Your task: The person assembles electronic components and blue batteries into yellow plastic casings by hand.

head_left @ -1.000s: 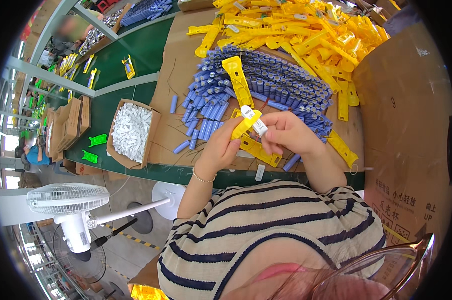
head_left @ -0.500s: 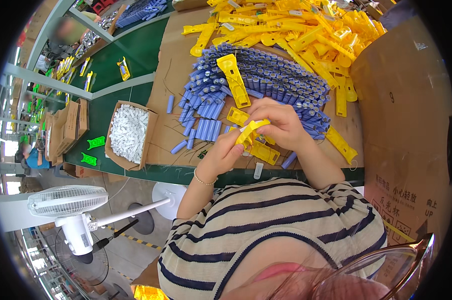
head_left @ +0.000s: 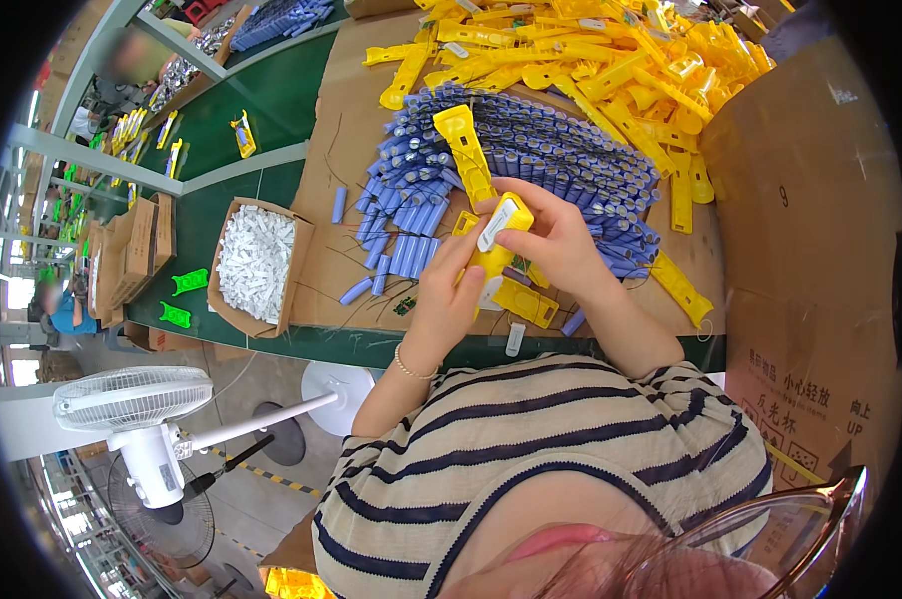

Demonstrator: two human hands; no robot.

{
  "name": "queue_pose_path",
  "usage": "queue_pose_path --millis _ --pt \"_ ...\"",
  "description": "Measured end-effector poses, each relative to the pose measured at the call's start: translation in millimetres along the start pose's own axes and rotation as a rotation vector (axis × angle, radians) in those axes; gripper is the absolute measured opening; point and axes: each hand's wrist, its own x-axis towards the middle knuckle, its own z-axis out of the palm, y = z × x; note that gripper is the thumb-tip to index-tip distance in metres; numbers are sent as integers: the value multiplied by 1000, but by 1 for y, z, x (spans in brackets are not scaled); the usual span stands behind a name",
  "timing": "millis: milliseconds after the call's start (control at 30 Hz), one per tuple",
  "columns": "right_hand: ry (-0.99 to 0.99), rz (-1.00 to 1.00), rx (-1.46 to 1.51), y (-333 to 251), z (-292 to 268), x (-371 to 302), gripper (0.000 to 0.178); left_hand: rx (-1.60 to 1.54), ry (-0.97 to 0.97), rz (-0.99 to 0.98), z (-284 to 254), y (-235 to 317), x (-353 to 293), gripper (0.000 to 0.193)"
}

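Both hands hold a yellow plastic housing (head_left: 494, 262) in front of my chest. A small white oblong plastic piece (head_left: 497, 226) sits on its upper end. My left hand (head_left: 447, 288) grips the housing's lower left side, thumb along it. On the upper right, my right hand (head_left: 554, 236) has its thumb against the white piece and its fingers behind the housing. Just beyond lies another yellow housing (head_left: 463, 145), on blue cylindrical battery cells (head_left: 416, 257). Under the hands, more yellow housings (head_left: 527, 302) lie partly hidden. A loose white piece (head_left: 515, 339) rests at the table's front edge.
A carton of small white pieces (head_left: 256, 268) stands left, beside two bright green parts (head_left: 176, 315). Yellow housings (head_left: 611, 60) are heaped at the back behind stacked, wired cells. A tall cardboard box (head_left: 810, 250) walls the right; a white fan (head_left: 137, 409) stands at lower left.
The yellow housing has been turned from edge-on, so its face with the white piece now shows. My right hand has shifted slightly left, its thumb now on the white piece.
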Motion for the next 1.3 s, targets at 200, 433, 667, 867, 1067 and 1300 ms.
queue_pose_path --millis 200,433,667,867,1067,1300 --pt "-197 58 54 -1 -13 -1 47 -852 -178 -425 -2 -15 1 59" --pt "-388 159 11 -6 -14 0 43 -1133 -210 -393 13 -4 -5 78" --pt "-340 181 39 -2 -4 2 44 -971 11 -391 17 12 -9 49" --pt "-17 59 -271 -4 1 5 50 -646 10 -363 21 14 -13 50" --pt "60 -276 -729 -12 12 -3 45 -560 86 -231 18 0 -12 41" --pt "32 -271 -666 2 4 -6 14 -583 144 -200 20 8 -8 38"
